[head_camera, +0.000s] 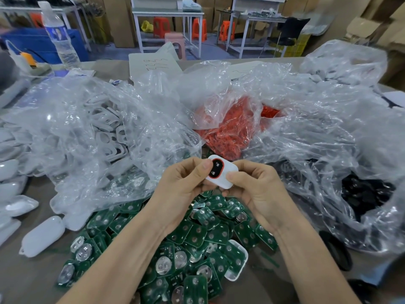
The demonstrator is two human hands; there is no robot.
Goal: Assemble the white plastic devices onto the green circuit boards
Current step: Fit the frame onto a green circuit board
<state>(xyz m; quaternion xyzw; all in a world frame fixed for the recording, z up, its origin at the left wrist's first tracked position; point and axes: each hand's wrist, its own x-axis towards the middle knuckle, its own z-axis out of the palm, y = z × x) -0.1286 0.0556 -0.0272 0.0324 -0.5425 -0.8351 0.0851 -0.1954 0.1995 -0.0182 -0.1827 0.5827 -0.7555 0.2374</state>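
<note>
Nearest the camera, a loose pile of green circuit boards (197,249) is lying on the table (32,281), many showing round metal contacts. One board at the pile's right edge is sitting in a white shell (235,260).

Above the pile, both hands are gripping one white plastic device (225,175). The left hand (179,189) is pinching its left end, with the thumb pressing on the black button pad inside the red ring. The right hand (258,189) is pinching the lower right edge.

Handling judgement: the device is looking light, rigid and smooth, so it is likely to slip. Grip it along the long edges. The boards are appearing thin and stiff; hold them by the rims, clear of the contacts.

The fingers are hiding the device's underside, so whether a board is already seated cannot be told.

Farther back, clear bags are holding white frames (109,130), red parts (230,132) and black parts (363,194). Crumpled film is blurring their shapes.
</note>
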